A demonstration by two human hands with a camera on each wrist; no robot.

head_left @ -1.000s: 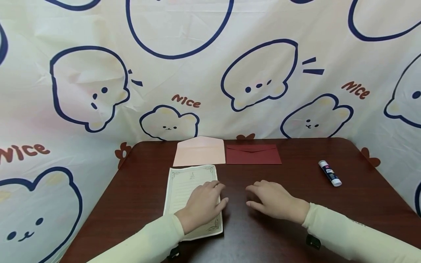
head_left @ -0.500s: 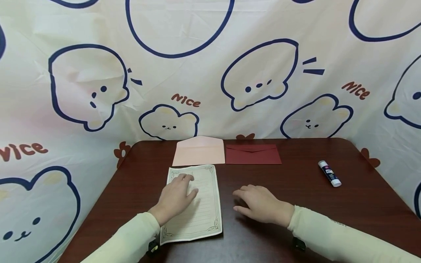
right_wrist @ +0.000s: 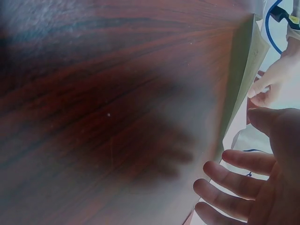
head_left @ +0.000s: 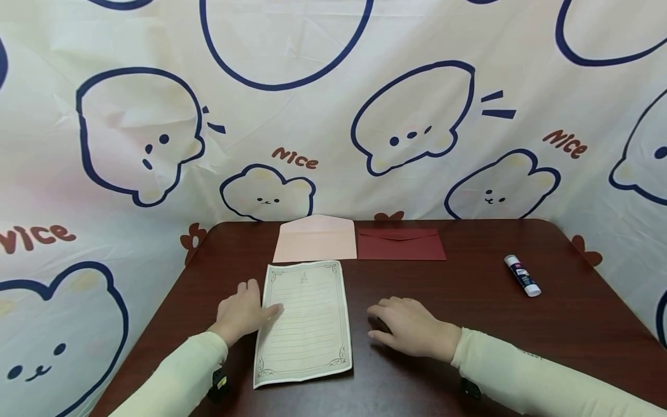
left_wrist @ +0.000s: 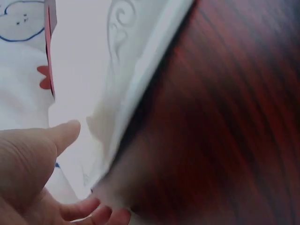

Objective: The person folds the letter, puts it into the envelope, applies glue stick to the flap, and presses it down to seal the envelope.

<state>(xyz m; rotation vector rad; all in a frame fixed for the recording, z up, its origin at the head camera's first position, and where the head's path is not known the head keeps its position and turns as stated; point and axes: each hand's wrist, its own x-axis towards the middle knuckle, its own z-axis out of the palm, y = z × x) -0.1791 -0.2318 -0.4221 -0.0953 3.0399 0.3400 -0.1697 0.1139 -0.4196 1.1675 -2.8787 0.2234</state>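
Observation:
A cream sheet of lined letter paper point(head_left: 307, 330) with a decorated border lies upright on the table, its edges slightly curled. My left hand point(head_left: 241, 313) is at its left edge, the thumb reaching over the sheet and the fingers beside it on the table side. In the left wrist view, the thumb point(left_wrist: 65, 136) and fingers stand spread apart around the paper's edge point(left_wrist: 140, 75). To the right of the sheet, my right hand point(head_left: 409, 327) hovers low with relaxed fingers, holding nothing. Its shadow falls on the tabletop in the right wrist view.
Behind the sheet lie a pale pink envelope point(head_left: 315, 242) with its flap up and a dark red envelope point(head_left: 401, 245) with its flap folded down. A glue stick point(head_left: 523, 275) rests at the right. A cartoon-printed cloth point(head_left: 333, 127) hangs behind the brown table point(head_left: 458, 272).
My left hand has moved left across the letter paper, from its right side to its left edge. My right hand has shifted a little left. The envelopes and glue stick stay put.

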